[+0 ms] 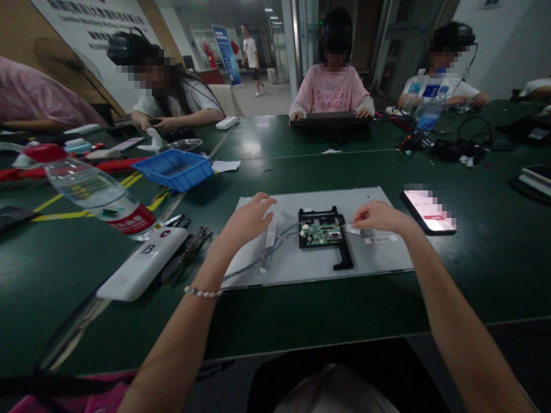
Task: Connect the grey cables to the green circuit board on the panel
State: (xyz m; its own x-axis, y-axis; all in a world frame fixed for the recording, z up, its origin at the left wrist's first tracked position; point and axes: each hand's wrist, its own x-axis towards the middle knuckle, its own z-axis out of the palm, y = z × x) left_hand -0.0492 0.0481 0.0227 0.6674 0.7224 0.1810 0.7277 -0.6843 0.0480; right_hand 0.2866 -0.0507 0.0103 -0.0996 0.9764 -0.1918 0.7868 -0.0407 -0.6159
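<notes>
A flat grey panel [288, 269] lies on the green table, with a black bracket [345, 255] and a green circuit board [321, 233] at its middle. My right hand [376, 218] is closed in a pinch on a small white tape piece [353, 229] at the board's right edge. Over the panel's left part is my left hand [253, 218], fingers apart and holding nothing. Near it, a white strip [271, 234] lies on the panel. Grey cables [279, 243] run from the board's left side toward my left wrist.
Left of the panel are a white power bank [144, 264], a water bottle [99, 198] and a blue basket [174, 170]. A phone [428, 212] lies to the right. Across the green table [275, 143], several people sit, one behind a black screen [331, 120].
</notes>
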